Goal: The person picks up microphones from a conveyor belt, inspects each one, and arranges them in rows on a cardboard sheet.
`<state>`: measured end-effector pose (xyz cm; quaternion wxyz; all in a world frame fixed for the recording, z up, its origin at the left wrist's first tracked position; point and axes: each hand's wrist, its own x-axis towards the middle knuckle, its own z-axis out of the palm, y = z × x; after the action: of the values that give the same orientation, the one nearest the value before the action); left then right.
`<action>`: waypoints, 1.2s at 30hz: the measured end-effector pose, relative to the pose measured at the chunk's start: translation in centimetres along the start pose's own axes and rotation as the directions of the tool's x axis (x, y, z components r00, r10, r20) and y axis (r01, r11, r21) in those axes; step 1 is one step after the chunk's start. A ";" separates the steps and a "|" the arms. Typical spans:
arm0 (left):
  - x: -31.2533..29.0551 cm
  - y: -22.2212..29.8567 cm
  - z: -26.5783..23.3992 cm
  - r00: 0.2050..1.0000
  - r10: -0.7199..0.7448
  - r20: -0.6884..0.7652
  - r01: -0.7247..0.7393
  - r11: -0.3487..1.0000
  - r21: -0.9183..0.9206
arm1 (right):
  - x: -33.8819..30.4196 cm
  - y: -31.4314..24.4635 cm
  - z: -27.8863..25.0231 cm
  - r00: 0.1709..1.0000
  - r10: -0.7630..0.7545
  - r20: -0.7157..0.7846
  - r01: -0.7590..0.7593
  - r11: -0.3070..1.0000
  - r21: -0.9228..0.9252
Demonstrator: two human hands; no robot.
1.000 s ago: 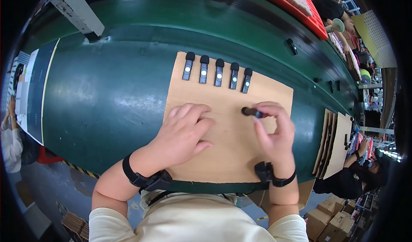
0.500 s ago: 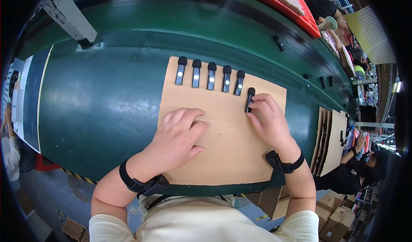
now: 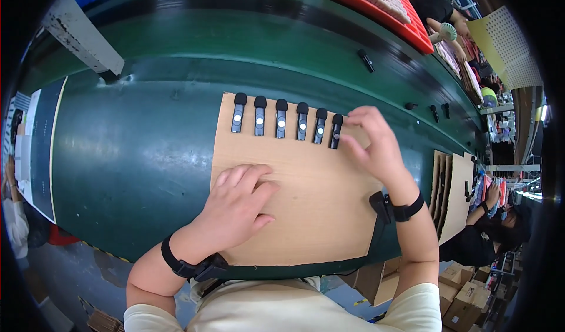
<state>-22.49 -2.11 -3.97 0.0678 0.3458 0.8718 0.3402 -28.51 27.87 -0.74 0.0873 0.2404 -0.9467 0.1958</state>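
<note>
Several small black wireless microphones with foam tips lie in a row along the far edge of a cardboard sheet [image 3: 306, 214]. Most have a pale round spot on the body. Beside the rightmost microphone [image 3: 336, 133] is my right hand [image 3: 378, 149], its thumb and fingers spread apart and nothing between them. The fingertips are very close to that microphone, and I cannot tell whether they touch it. My left hand [image 3: 238, 202] rests palm down on the left part of the cardboard, fingers loosely spread, holding nothing. Both wrists carry black straps.
A green bench [image 3: 141, 138] runs under the cardboard. Beyond it another black microphone [image 3: 366, 60] lies near a red tray [image 3: 421, 35]. Standing cardboard sheets [image 3: 444, 185] are on the right, near a co-worker's arm [image 3: 488, 205]. A metal post [image 3: 82, 35] rises at far left.
The rightmost microphone has moved up the sheet into line with the row, and my right hand has let go of it. My left hand has stayed on the cardboard. The view has shifted slightly.
</note>
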 end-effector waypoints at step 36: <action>0.2 0.3 -0.5 0.968 0.080 -0.236 -0.160 0.926 -0.342 | -4.6 -10.8 1.0 0.964 0.235 -0.127 -0.108 0.778 0.619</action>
<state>-22.63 -2.10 -3.42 0.0126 0.3411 0.7744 0.5328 -19.32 20.69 0.65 0.0805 0.1475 -0.8382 0.5189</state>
